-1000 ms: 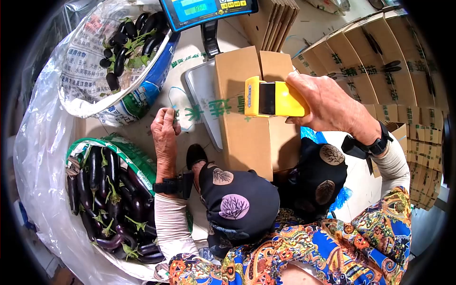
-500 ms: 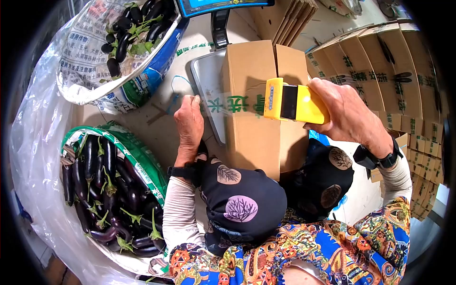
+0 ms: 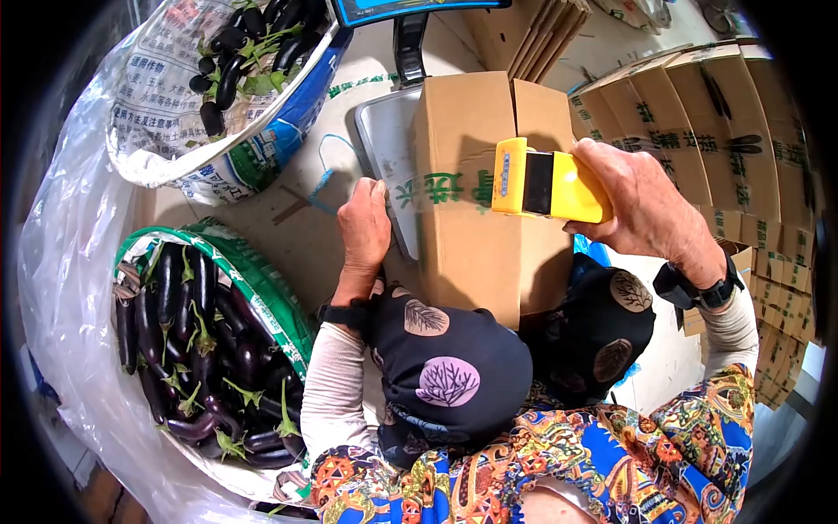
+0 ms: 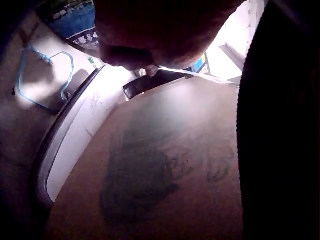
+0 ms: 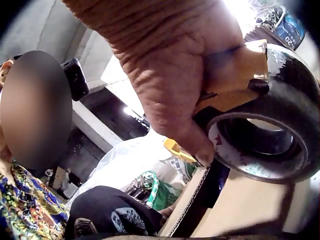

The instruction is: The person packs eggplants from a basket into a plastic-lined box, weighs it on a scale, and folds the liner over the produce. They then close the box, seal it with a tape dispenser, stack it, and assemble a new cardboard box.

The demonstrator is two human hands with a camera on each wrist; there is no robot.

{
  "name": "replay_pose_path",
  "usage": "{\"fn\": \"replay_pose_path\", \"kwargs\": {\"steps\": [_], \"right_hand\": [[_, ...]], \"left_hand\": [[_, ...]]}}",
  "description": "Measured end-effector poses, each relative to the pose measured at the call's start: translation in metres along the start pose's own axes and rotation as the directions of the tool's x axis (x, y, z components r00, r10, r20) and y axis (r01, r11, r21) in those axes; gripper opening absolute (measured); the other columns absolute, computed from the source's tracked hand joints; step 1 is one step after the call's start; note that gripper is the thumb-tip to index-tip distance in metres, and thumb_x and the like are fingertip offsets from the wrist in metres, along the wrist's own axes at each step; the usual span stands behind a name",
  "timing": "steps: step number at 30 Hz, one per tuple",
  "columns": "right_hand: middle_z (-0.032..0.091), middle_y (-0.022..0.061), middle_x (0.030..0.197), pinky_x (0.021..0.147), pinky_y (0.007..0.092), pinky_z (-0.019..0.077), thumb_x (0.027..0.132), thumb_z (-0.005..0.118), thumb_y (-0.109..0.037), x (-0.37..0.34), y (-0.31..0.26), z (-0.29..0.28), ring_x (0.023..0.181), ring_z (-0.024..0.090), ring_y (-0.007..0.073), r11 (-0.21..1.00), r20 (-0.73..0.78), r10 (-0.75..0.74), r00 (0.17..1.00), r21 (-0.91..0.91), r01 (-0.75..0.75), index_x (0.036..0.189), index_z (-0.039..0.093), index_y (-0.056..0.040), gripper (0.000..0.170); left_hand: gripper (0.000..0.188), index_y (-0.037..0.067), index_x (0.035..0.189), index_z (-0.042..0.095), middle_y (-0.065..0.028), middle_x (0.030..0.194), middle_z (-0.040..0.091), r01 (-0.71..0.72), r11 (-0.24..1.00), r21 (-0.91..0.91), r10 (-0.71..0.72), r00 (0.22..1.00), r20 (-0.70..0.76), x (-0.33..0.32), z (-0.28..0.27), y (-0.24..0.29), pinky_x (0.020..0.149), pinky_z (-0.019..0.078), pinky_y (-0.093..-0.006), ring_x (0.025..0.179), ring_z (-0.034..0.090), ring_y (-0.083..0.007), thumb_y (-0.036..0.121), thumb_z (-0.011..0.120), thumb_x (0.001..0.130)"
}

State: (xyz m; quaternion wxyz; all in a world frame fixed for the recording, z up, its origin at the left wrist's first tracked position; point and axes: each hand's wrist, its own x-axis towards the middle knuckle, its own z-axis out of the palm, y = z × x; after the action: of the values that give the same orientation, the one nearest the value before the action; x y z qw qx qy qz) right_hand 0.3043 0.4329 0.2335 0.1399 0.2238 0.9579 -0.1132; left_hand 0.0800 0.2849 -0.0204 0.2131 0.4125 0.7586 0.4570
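Note:
A brown cardboard box [image 3: 467, 271] stands in front of the person's knees, overlapping a metal scale platform [image 3: 397, 131]. My right hand [image 3: 646, 199] grips a yellow tape dispenser [image 3: 509, 175] just above the box top, towards its right side. In the right wrist view the tape roll [image 5: 300, 142] shows beside the hand's thumb. A strip of clear tape with green lettering [image 3: 441, 187] stretches from the dispenser across the box top to my left hand [image 3: 365, 223]. The left fingers, curled, pinch the free tape end just beyond the box's left edge.
Eggplants fill a green-rimmed sack [image 3: 297, 336] at the left; more lie in a white-lined container [image 3: 144, 148] behind it. A scale display [image 3: 410, 7] on a black post stands at the back. Printed cartons [image 3: 698, 122] line the right side, and flat cardboard [image 3: 550, 39] leans behind.
My left hand has moved right, towards the box, with the tape end. The dispenser in my right hand has shifted slightly right over the box. The head view has shifted a little as well.

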Motion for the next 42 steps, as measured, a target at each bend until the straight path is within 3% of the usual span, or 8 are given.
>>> {"fn": "replay_pose_path", "kwargs": {"steps": [25, 31, 32, 33, 34, 36, 40, 42], "right_hand": [[0.060, 0.0190, 0.088, 0.070, 0.0438, 0.0526, 0.064, 0.081, -0.018, -0.004, -0.001, 0.001, 0.081, 0.063, 0.0402, 0.999, -0.033, 0.018, 0.999, 0.029, -0.017, 0.107, 0.047, -0.0038, 0.056], [0.060, 0.0188, 0.089, 0.069, 0.0449, 0.0519, 0.064, 0.080, -0.018, -0.007, -0.001, 0.004, 0.082, 0.063, 0.0401, 0.999, -0.059, 0.001, 0.998, 0.041, 0.001, 0.107, 0.047, -0.0029, 0.056], [0.060, 0.0187, 0.088, 0.069, 0.0451, 0.0517, 0.064, 0.079, -0.018, -0.007, -0.001, 0.003, 0.081, 0.063, 0.0401, 0.999, -0.075, -0.003, 0.997, 0.038, 0.006, 0.107, 0.047, -0.0027, 0.056], [0.059, 0.0185, 0.086, 0.068, 0.0454, 0.0511, 0.065, 0.077, -0.019, -0.008, 0.000, 0.003, 0.081, 0.062, 0.0399, 1.000, -0.064, 0.000, 0.998, 0.018, 0.002, 0.106, 0.047, -0.0029, 0.053], [0.058, 0.0178, 0.084, 0.068, 0.0454, 0.0507, 0.067, 0.076, -0.019, -0.010, -0.001, 0.004, 0.081, 0.062, 0.0393, 0.999, -0.087, -0.012, 0.996, 0.042, 0.016, 0.105, 0.047, -0.0027, 0.050], [0.059, 0.0171, 0.085, 0.067, 0.0448, 0.0506, 0.068, 0.075, -0.020, -0.012, 0.000, 0.001, 0.081, 0.062, 0.0379, 0.997, -0.083, -0.011, 0.997, 0.070, 0.017, 0.103, 0.048, -0.0024, 0.048], [0.059, 0.0164, 0.082, 0.065, 0.0449, 0.0509, 0.070, 0.071, -0.017, -0.014, 0.003, 0.003, 0.080, 0.064, 0.0373, 0.997, -0.118, -0.026, 0.993, 0.068, 0.034, 0.101, 0.048, -0.0025, 0.041], [0.060, 0.0169, 0.082, 0.063, 0.0455, 0.0509, 0.071, 0.070, -0.016, -0.016, 0.005, 0.005, 0.077, 0.064, 0.0370, 0.996, -0.110, -0.016, 0.994, 0.091, 0.026, 0.100, 0.048, -0.0027, 0.039]], "left_hand": [[0.020, 0.002, 0.111, 0.049, -0.0306, 0.094, 0.064, 0.078, 0.953, 0.292, -0.221, 0.841, 0.495, -0.010, 0.052, -0.022, 0.077, 0.0477, -0.0573, 0.090, 0.061, -0.0500, 0.012, 0.045, 0.094], [0.024, 0.000, 0.114, 0.052, -0.0241, 0.101, 0.059, -0.225, 0.973, -0.057, 0.216, 0.968, -0.129, 0.032, 0.052, 0.021, 0.086, 0.0451, -0.0473, 0.094, 0.056, -0.0424, 0.012, 0.051, 0.094], [0.025, 0.000, 0.115, 0.053, -0.0234, 0.103, 0.059, -0.426, 0.896, 0.123, 0.440, 0.889, -0.124, 0.032, 0.063, 0.010, 0.087, 0.0447, -0.0473, 0.095, 0.057, -0.0417, 0.012, 0.051, 0.093], [0.024, 0.000, 0.113, 0.056, -0.0219, 0.103, 0.060, -0.377, 0.923, 0.072, 0.382, 0.922, -0.068, 0.028, 0.069, -0.005, 0.087, 0.0451, -0.0476, 0.097, 0.057, -0.0409, 0.012, 0.051, 0.093], [0.023, 0.001, 0.112, 0.058, -0.0207, 0.102, 0.061, 0.040, 0.995, -0.091, -0.039, 0.999, 0.016, 0.027, 0.071, -0.004, 0.087, 0.0453, -0.0480, 0.099, 0.057, -0.0404, 0.014, 0.051, 0.093], [0.026, 0.003, 0.115, 0.059, -0.0209, 0.103, 0.062, 0.017, 1.000, 0.025, -0.018, 0.999, 0.041, 0.043, 0.056, 0.015, 0.087, 0.0455, -0.0477, 0.100, 0.057, -0.0404, 0.016, 0.053, 0.093], [0.036, 0.005, 0.125, 0.057, -0.0207, 0.110, 0.063, -0.548, 0.836, -0.020, 0.545, 0.835, -0.070, 0.109, 0.015, 0.126, 0.091, 0.0457, -0.0446, 0.101, 0.059, -0.0375, 0.021, 0.057, 0.093], [0.050, 0.010, 0.134, 0.052, -0.0141, 0.110, 0.064, -0.672, 0.730, 0.124, 0.639, 0.735, 0.226, 0.123, 0.034, 0.147, 0.090, 0.0468, -0.0431, 0.101, 0.061, -0.0341, 0.031, 0.063, 0.090]]}}
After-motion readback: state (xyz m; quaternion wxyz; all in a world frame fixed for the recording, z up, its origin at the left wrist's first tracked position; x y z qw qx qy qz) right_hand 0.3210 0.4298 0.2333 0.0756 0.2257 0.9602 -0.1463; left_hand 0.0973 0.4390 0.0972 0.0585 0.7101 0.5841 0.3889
